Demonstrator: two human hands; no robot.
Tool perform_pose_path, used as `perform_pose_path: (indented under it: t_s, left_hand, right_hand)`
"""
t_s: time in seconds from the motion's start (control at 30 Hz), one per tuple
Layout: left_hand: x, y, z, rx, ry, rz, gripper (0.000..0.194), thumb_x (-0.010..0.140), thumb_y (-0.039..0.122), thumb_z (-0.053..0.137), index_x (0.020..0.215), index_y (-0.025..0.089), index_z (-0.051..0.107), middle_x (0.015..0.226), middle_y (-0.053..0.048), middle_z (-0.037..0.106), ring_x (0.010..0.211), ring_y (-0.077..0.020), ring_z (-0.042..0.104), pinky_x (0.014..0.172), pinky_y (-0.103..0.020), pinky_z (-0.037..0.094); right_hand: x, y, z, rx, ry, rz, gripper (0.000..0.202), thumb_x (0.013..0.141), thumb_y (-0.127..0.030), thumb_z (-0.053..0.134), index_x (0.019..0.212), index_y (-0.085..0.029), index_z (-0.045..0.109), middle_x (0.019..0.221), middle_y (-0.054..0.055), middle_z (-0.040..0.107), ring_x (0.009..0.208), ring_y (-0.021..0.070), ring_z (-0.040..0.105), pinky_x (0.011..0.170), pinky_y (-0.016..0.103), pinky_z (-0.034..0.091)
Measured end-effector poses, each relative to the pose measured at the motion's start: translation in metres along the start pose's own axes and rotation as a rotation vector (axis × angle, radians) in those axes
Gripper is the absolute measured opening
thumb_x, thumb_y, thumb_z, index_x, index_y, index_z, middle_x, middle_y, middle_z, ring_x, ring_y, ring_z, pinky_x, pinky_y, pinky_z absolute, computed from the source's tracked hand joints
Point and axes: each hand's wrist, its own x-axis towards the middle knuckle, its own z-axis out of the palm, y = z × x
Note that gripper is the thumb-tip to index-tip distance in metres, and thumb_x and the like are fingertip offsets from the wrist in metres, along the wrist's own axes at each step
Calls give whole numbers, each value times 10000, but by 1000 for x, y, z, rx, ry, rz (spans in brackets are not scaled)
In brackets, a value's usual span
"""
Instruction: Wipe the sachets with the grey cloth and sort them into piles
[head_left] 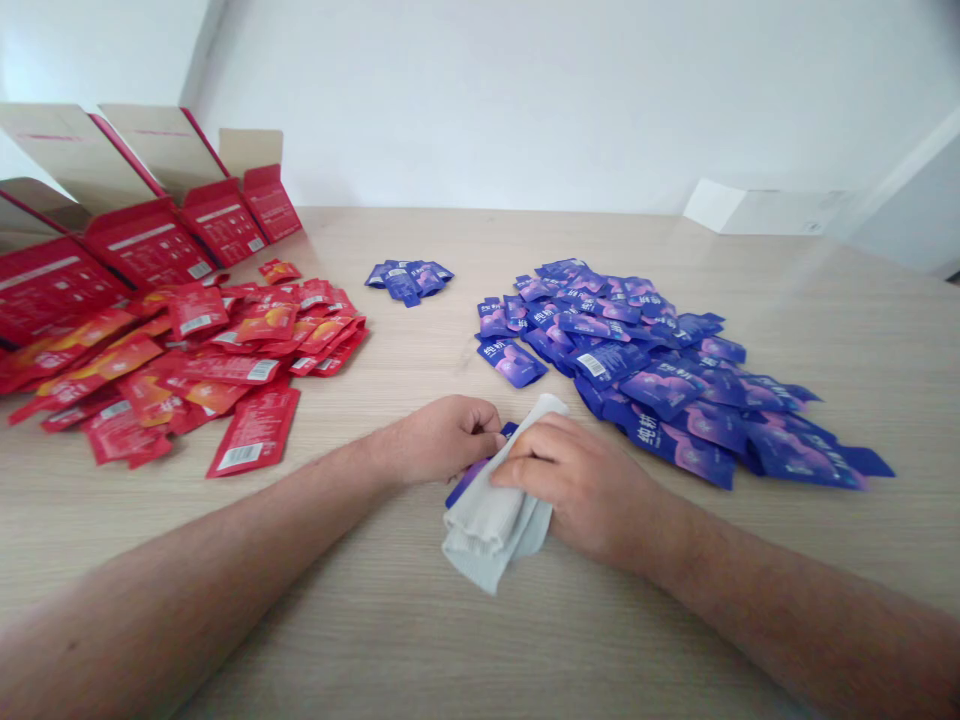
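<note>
My right hand [585,480] is closed on a folded white cloth [487,510] with a ribbed weave, its lower end hanging loose. Under the cloth lies a purple-blue sachet [463,484], mostly covered. My left hand [450,437] has its fingers curled, thumb and forefinger pinching the sachet's edge. The cloth rests against the sachet's face. Just beyond my right hand spreads a big heap of purple-blue sachets [615,345]. A small cluster of the same sachets [409,278] sits farther back, near the middle.
Many red and orange sachets [225,350] are piled at the left. Behind them stand several red cartons [221,222] with raised flaps. A white folded card or box [772,210] is at the back right, by the wall. Everything lies on a pale wooden table [360,620].
</note>
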Motion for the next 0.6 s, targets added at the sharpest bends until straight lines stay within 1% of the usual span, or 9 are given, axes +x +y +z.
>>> perform_pose_path:
  t_s: [0.07, 0.1, 0.23, 0.37, 0.4, 0.53, 0.6]
  left_hand:
    - [0, 0, 0, -18, -8, -28, 192, 908, 364, 528, 813, 203, 566, 577, 64, 546, 488, -93, 509, 449, -191, 369]
    - [0, 0, 0, -20, -11, -27, 195, 909, 368, 528, 813, 203, 566, 577, 64, 546, 488, -94, 510, 450, -193, 373]
    - [0, 0, 0, 16, 0, 27, 205, 897, 370, 559, 799, 193, 593, 636, 50, 569, 541, -90, 524, 483, -192, 392]
    - [0, 0, 0, -6, -12, -17, 215, 920, 386, 523, 824, 201, 572, 581, 62, 545, 490, -97, 513, 445, -196, 379]
    - [0, 0, -1, -8, -14, -16, 216, 920, 389, 524, 824, 200, 573, 577, 62, 544, 488, -98, 512, 442, -196, 378]
    - [0, 1, -1, 24, 3, 35, 211, 899, 373, 564, 801, 189, 597, 639, 47, 576, 544, -88, 525, 479, -186, 392]
    - [0, 0, 0, 18, 5, 14, 209, 904, 372, 551, 805, 192, 588, 621, 52, 564, 528, -90, 524, 466, -187, 389]
  right_hand:
    - [0, 1, 0, -7, 12, 51, 169, 951, -192, 627, 1098, -189, 710, 1021, 73, 660, 993, 241, 561, 895, 392, 473]
    - [0, 1, 0, -9, 10, 46, 165, 952, -193, 625, 1091, -189, 712, 1017, 73, 660, 989, 240, 561, 891, 391, 473]
    - [0, -2, 0, 4, -18, -54, 158, 971, -221, 604, 1077, -192, 718, 1007, 68, 662, 980, 233, 560, 870, 375, 477]
    - [1, -1, -1, -13, 12, 40, 175, 933, -183, 651, 1093, -190, 721, 1005, 75, 664, 991, 235, 570, 891, 386, 478]
    - [1, 0, -1, -17, 19, 42, 177, 926, -177, 657, 1090, -191, 723, 1002, 75, 663, 989, 233, 570, 891, 386, 479]
    - [0, -2, 0, -7, -9, -57, 157, 958, -206, 621, 1077, -195, 723, 1004, 71, 659, 982, 227, 560, 868, 372, 485]
    - [0, -1, 0, -9, -12, -31, 160, 965, -213, 613, 1083, -192, 720, 1006, 74, 659, 985, 230, 559, 881, 382, 483]
